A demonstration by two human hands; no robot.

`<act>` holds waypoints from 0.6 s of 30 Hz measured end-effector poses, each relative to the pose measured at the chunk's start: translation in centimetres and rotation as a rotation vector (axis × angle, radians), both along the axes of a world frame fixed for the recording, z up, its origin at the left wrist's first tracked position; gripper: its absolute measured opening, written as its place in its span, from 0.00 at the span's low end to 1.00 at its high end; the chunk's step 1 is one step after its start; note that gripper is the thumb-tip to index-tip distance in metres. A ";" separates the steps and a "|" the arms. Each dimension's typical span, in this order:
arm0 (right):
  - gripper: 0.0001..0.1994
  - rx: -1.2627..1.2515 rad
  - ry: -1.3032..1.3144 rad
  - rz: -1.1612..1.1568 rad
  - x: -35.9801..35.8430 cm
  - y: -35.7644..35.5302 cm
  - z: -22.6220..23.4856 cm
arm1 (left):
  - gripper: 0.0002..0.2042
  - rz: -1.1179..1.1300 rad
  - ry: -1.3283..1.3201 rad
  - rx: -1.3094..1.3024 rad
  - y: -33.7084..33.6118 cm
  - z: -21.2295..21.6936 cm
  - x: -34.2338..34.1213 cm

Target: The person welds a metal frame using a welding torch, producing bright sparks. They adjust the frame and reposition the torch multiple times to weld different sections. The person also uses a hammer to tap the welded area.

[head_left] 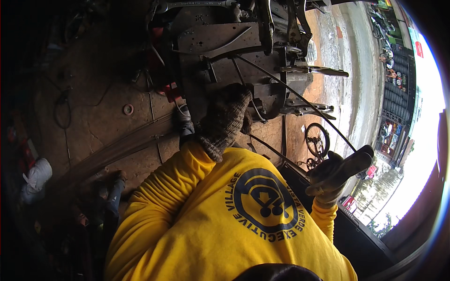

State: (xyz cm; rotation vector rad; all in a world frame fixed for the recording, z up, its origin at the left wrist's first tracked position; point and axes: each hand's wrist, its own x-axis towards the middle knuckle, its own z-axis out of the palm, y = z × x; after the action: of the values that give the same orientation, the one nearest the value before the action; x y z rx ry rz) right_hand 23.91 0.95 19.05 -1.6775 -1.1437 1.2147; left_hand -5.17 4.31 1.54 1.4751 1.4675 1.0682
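Observation:
My right hand (326, 180), in a dark work glove, is closed round the dark handle of what looks like a hacksaw. A long thin frame bar (300, 96) runs from that handle to the far left, over the metal workbench (225, 35). A knitted brown glove covers my left hand (225, 119), which is closed in front of my chest at the bench's near edge. A thin bent rod (238, 70) passes behind its fingers. Whatever lies inside that grip is hidden. A second thin straight bar (276, 152) slopes between my two hands, close to my shirt.
Clamp-like metal tools (314, 70) jut from the bench's right side. A wrench (197, 3) lies at its far end. On the brown floor are a small ring (128, 109) and cables. A bicycle wheel (318, 140) stands right. Another person's blue-trousered leg (114, 199) shows lower left.

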 end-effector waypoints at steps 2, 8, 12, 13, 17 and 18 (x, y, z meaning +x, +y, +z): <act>0.19 0.002 -0.007 0.023 0.0 0.0 0.0 | 0.23 0.028 0.025 0.019 -0.2 0.2 0.1; 0.18 0.020 -0.113 0.089 -0.8 0.0 0.4 | 0.21 0.058 -0.318 -0.113 -0.2 -1.0 0.7; 0.44 0.340 -0.694 0.469 -2.2 1.7 1.7 | 0.17 0.076 -0.036 -0.145 0.8 2.2 -0.2; 0.56 0.498 -0.889 0.603 -2.4 2.5 1.7 | 0.16 0.102 0.117 -0.052 0.8 1.8 0.0; 0.65 0.716 -1.054 0.630 -2.5 3.0 1.3 | 0.19 0.115 0.547 0.158 0.2 0.2 0.2; 0.63 0.734 -1.042 0.592 -2.4 2.9 1.0 | 0.21 0.091 0.539 0.213 0.4 0.2 -0.1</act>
State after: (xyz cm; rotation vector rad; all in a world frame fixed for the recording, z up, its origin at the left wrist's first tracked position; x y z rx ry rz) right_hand 21.53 3.88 20.04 -1.3639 -2.4532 -0.0001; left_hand -5.26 4.75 1.73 1.9711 1.8439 0.9426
